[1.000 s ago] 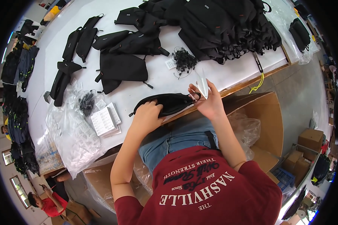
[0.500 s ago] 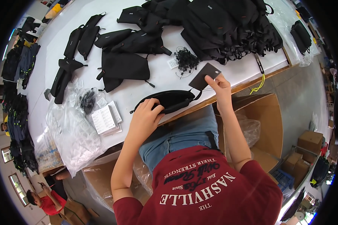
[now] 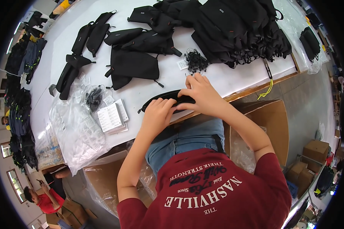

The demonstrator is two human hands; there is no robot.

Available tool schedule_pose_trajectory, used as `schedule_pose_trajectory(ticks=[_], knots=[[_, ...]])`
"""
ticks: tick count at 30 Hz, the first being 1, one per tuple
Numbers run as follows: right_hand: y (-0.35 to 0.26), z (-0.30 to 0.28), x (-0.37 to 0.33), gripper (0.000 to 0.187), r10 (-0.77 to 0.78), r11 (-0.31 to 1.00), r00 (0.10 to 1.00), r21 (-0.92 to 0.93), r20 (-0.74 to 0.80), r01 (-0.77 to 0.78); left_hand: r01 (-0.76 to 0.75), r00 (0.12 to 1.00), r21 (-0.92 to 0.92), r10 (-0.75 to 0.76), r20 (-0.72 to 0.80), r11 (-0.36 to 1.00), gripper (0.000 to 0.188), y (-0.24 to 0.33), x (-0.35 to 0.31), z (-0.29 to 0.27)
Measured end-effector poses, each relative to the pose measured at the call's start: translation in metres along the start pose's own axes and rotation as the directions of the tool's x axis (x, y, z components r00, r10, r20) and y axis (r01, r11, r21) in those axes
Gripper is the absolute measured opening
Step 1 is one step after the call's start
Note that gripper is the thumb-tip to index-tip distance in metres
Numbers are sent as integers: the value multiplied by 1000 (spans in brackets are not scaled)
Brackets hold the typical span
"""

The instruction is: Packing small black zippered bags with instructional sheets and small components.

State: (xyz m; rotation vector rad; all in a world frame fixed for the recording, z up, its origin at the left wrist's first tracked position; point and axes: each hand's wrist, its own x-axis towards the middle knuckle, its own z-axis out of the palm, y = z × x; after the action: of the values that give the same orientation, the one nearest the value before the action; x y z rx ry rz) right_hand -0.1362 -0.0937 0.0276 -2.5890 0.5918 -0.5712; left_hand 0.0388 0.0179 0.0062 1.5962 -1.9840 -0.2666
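At the table's near edge lies a small black zippered pouch (image 3: 167, 95), its long opening facing up. My left hand (image 3: 156, 114) is closed on the pouch's near side, fingers curled over the rim. At the right part of the opening, my right hand (image 3: 203, 96) bends over the pouch, thumb and fingers gripping its edge. The dark card is out of sight, and the right hand covers much of the pouch's right end. Just beyond the right hand sits a tangle of black tag loops (image 3: 195, 61) beside a small white label (image 3: 182, 65).
Black pouches (image 3: 135, 65) lie across the table, with a large heap of black bags (image 3: 233, 34) at far right. White printed cards (image 3: 110, 117) and a clear plastic bag (image 3: 77, 131) are at left. A cardboard box (image 3: 269, 126) stands below the edge. Another person (image 3: 49, 200) is at lower left.
My right hand has moved left and down from beside the pouch to its opening. The dark card it held no longer shows. My left hand stays on the pouch; the view has shifted slightly.
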Motion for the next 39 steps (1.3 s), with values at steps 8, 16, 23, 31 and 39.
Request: schedule_pose_trajectory(ticks=[8,16,23,31,39], knots=[[12,-4,-23,23,-14,999,999,-35,40,15,185,923,-46,-157,352,982,19,-1,35,-28],[6,7,-23,22,17,1000,999,-21,-37,-18,222,973,-87,-215,81,971,25,-65,127,45],[7,12,-33,22,25,996,998,-85,-61,-30,97,982,116,-114,153,988,24,-76,143,56],[3,14,-32,27,66,996,995,-51,-69,-70,40,998,75,-43,49,996,11,-64,111,11],[1,13,-40,23,111,991,990,-65,-90,-117,45,986,-183,-73,-150,982,6,0,34,-23]])
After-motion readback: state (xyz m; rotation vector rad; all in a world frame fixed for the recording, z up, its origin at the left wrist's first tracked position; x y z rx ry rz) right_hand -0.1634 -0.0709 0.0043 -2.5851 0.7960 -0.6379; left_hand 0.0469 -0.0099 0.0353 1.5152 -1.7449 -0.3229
